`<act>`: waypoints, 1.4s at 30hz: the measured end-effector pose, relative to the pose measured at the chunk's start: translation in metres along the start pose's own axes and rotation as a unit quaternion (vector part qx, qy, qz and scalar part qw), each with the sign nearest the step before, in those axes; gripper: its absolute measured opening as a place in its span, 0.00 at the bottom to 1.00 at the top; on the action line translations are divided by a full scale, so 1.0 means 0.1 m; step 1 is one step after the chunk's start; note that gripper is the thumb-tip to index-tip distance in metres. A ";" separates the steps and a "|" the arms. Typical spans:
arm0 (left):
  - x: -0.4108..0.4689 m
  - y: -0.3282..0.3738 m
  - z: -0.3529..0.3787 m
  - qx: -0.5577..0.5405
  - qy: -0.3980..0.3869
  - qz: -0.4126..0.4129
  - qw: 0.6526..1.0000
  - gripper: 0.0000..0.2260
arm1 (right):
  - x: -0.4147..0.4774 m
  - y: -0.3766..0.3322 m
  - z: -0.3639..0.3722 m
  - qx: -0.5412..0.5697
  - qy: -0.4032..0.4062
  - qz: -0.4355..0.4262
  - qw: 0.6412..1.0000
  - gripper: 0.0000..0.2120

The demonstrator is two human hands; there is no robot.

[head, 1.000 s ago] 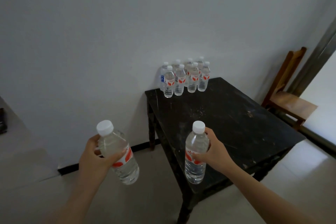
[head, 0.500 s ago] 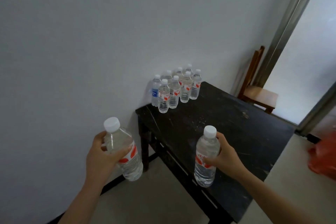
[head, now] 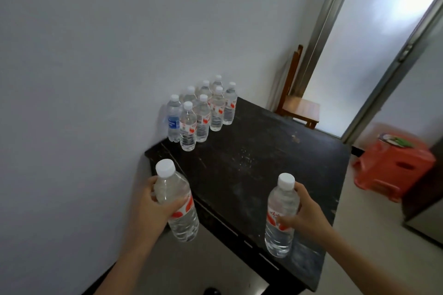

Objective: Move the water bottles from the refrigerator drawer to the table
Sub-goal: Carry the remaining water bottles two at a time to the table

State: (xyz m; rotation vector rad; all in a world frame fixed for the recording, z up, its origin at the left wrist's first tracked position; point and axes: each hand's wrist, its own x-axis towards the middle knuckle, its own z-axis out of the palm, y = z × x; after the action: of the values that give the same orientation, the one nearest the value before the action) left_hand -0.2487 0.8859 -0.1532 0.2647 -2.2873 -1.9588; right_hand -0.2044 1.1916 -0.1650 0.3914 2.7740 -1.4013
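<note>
Eight water bottles [head: 203, 112] stand upright in a tight cluster at the far left corner of the dark surface [head: 251, 163], close against the wall [head: 96, 67]; one of them, at the cluster's left end, carries a blue label [head: 173, 124]. Two more are in the air near the front edge. The left hand [head: 153, 208] has its fingers [head: 151, 183] wrapped round a tilted bottle [head: 178, 201] above the near left corner. The right hand [head: 308, 217] has its fingers [head: 300, 190] clamped on a nearly upright bottle [head: 280, 213] over the front edge. Beyond the far side stands one wooden chair [head: 300, 108]. One red plastic stool [head: 395, 170] sits on the floor to the right.
</note>
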 end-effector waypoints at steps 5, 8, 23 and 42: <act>0.49 -0.06 0.35 0.019 -0.031 -0.005 0.999 0.26 | 0.56 0.13 0.01 0.000 0.021 0.026 0.999 0.39; 0.80 -0.07 0.54 0.040 -0.039 -0.005 0.998 0.27 | 0.94 0.13 0.04 0.014 0.025 0.039 0.999 0.39; 1.93 -0.45 1.34 0.093 -0.003 -0.037 0.995 0.29 | 2.18 0.20 0.15 0.052 0.034 0.069 0.996 0.35; 2.62 -0.66 1.74 0.187 0.006 0.029 0.982 0.34 | 2.82 -0.15 0.38 0.034 0.063 0.059 0.996 0.37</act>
State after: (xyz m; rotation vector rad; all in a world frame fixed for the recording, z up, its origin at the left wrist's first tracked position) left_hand -0.5368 0.9900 -0.2517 0.2382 -2.6104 -1.4847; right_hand -0.4846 1.2141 -0.2099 0.6561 2.7512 -1.4973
